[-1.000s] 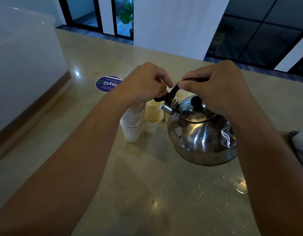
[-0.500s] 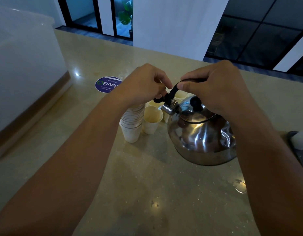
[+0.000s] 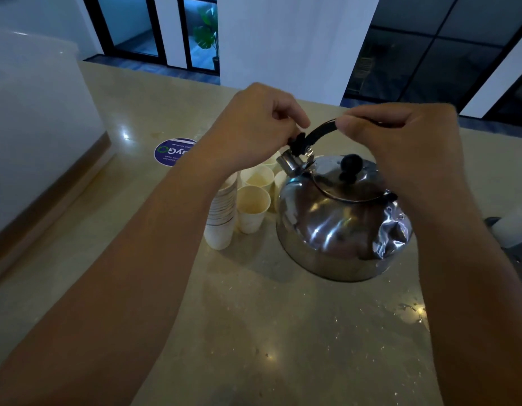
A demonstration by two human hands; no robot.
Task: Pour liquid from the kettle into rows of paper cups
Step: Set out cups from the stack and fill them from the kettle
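A dented steel kettle (image 3: pixel 339 227) with a black lid knob stands on the beige counter (image 3: pixel 268 332). My right hand (image 3: pixel 400 148) is closed around its black handle from above. My left hand (image 3: pixel 254 133) pinches the small black cap lever at the spout (image 3: pixel 289 162). Left of the kettle stand several open paper cups (image 3: pixel 252 206), partly hidden by my left wrist and the kettle. A tall stack of nested paper cups (image 3: pixel 221 218) stands beside them, under my left forearm.
A round blue sticker (image 3: pixel 172 152) lies on the counter beyond the cups. A large white box (image 3: pixel 34 127) fills the left side. A dark object with something white on it (image 3: pixel 509 230) sits at the right edge. A wet patch (image 3: pixel 412 310) glints front right.
The view has tilted slightly, and my left fingers have shifted a little on the spout cap lever. The kettle and the cups have not moved.
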